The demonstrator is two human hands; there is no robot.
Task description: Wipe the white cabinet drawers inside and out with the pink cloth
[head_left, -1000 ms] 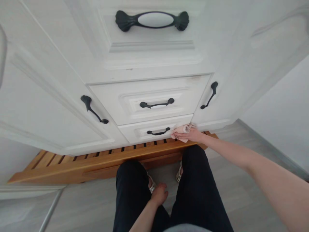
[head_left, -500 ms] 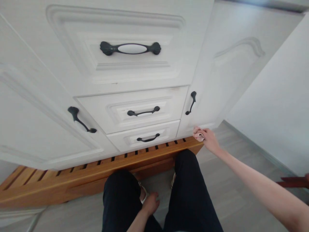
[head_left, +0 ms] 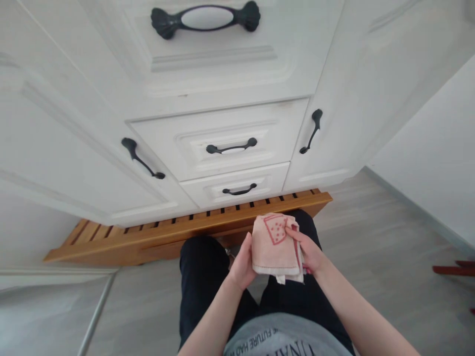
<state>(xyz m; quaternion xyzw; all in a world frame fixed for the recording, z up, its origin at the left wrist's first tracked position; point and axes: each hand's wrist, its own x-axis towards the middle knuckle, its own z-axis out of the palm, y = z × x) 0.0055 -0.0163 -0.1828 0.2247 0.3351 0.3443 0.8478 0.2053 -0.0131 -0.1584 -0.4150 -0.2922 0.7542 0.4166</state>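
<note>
- Currently, the right grip [head_left: 309,253] holds the folded pink cloth [head_left: 273,248] by its right side, thumb on top.
- The left grip [head_left: 243,262] holds the same cloth's left edge, partly hidden behind it.
- The cloth is between both grips, above the dark trousers [head_left: 202,279].
- Just beyond the grips runs a slatted wooden ledge [head_left: 202,227]; further beyond stand white drawers [head_left: 270,138] with dark handles [head_left: 240,190].

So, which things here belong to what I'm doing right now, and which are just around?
In hand:
- pink cloth, held with the left hand and the right hand

Just around:
- white cabinet
- slatted wooden ledge
- reddish object at the right edge, partly out of view
</note>
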